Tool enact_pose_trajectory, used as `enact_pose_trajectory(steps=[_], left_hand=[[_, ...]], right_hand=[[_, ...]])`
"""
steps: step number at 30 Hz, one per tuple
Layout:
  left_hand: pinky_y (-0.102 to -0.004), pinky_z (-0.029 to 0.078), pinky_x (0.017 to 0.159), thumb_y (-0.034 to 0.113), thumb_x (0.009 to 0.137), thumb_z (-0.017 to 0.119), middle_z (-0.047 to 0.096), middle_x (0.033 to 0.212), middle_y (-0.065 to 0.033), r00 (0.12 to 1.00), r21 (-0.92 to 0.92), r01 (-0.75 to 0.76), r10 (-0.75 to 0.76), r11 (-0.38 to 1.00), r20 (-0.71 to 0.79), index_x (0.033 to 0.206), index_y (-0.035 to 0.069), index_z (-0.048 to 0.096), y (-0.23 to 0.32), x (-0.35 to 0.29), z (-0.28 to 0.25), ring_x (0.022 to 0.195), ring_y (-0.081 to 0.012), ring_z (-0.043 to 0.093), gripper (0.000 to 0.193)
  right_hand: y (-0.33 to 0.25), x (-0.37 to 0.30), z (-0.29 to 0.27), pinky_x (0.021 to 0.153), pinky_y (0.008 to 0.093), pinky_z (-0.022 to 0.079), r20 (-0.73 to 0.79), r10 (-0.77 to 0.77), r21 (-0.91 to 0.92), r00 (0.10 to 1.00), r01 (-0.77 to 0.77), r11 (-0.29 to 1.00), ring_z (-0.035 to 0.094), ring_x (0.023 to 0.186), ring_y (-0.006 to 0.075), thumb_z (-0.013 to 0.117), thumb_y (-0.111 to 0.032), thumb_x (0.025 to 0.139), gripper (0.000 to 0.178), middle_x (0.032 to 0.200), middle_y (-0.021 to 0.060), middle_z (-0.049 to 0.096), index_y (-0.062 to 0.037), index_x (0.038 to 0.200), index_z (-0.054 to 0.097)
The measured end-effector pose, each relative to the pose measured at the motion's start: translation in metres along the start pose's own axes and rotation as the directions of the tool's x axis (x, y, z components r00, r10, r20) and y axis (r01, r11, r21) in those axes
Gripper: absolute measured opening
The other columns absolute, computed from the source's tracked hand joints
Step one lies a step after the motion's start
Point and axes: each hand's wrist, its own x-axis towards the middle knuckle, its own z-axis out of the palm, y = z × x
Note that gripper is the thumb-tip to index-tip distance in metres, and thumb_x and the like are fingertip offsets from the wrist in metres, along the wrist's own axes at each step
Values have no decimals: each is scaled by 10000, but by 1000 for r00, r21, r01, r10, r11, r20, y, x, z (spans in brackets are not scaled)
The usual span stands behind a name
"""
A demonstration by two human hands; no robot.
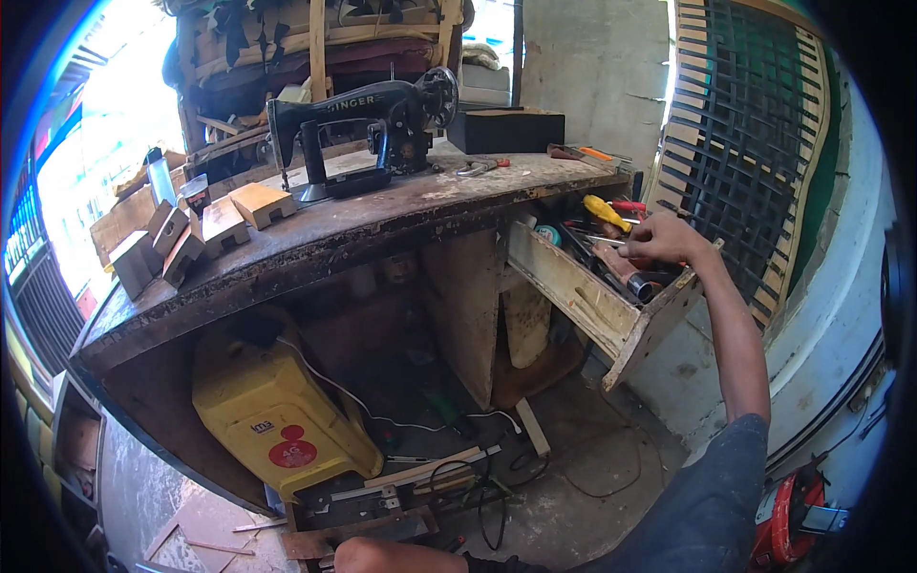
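My right hand [661, 239] reaches into the open wooden drawer [564, 284] under the right end of the worktable. Its fingers are bent together over the tools; what they grip, if anything, is too small to make out. Close by the fingertips lie a brownish flat piece [611, 260] and a dark tube with a shiny end [638, 285]. Beyond the hand are a yellow-handled tool [606, 212] and a red-handled one [629, 206]. A round teal-rimmed item [547, 234] sits at the drawer's left. My left hand does not show.
On the worktable [420, 196] stand a black sewing machine [353, 134], several wooden blocks [225, 223], a dark box [506, 130] and pliers [478, 167]. Below are a yellow plastic stand [277, 411], cables and wood strips [435, 468]. A webbed frame [735, 143] leans at the right.
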Motion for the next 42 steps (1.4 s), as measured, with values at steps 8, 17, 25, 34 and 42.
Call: enact_pose_trajectory(steps=[8, 17, 25, 34, 42], left_hand=[[-509, 564, 851, 80, 991, 541, 742, 1105, -198, 1000, 39, 18, -19, 999, 23, 1206, 77, 697, -8, 5, 7, 1002, -436, 700, 265], [-507, 555, 798, 46, 972, 545, 735, 1049, -211, 999, -5, -24, 23, 1000, -43, 1170, 65, 700, -4, 5, 8, 943, -452, 691, 252], [-486, 560, 801, 77, 992, 569, 732, 1015, -218, 994, -1, -12, 12, 1000, -111, 1142, 42, 713, -4, -5, 3, 920, -428, 697, 211], [-462, 557, 943, 103, 945, 615, 738, 1134, -213, 977, -86, 141, -153, 986, -147, 1218, 30, 717, -12, -72, 32, 1080, -411, 695, 300], [-457, 510, 1038, 174, 968, 642, 694, 1281, -242, 875, -141, 483, -469, 864, 121, 1355, 52, 658, 76, -170, -60, 1205, -405, 654, 406]], right_hand=[[4, 3, -2, 801, 356, 536, 220, 58, -12, 974, -56, 998, 720, 852, 258, 776, -569, 720, 668, 967, 136, 776, -28, 1111, 799], [0, 1, 7, 772, 414, 550, -308, 38, 90, 951, -11, 996, 720, 817, 302, 750, -579, 790, 649, 847, 173, 728, -25, 1122, 685], [26, -1, 4, 867, 495, 569, -583, 242, 84, 776, -239, 967, 748, 996, 394, 669, -372, 901, 403, 1025, 197, 776, -55, 1143, 724], [39, -5, 6, 914, 535, 516, -631, 450, 127, 632, -487, 864, 719, 1033, 374, 615, -381, 964, 325, 1023, 154, 775, -111, 1093, 742], [70, -26, 39, 1083, 513, 426, -575, 606, 95, 550, -691, 717, 582, 1229, 350, 639, -203, 929, 253, 1251, 140, 680, -60, 1128, 701]])
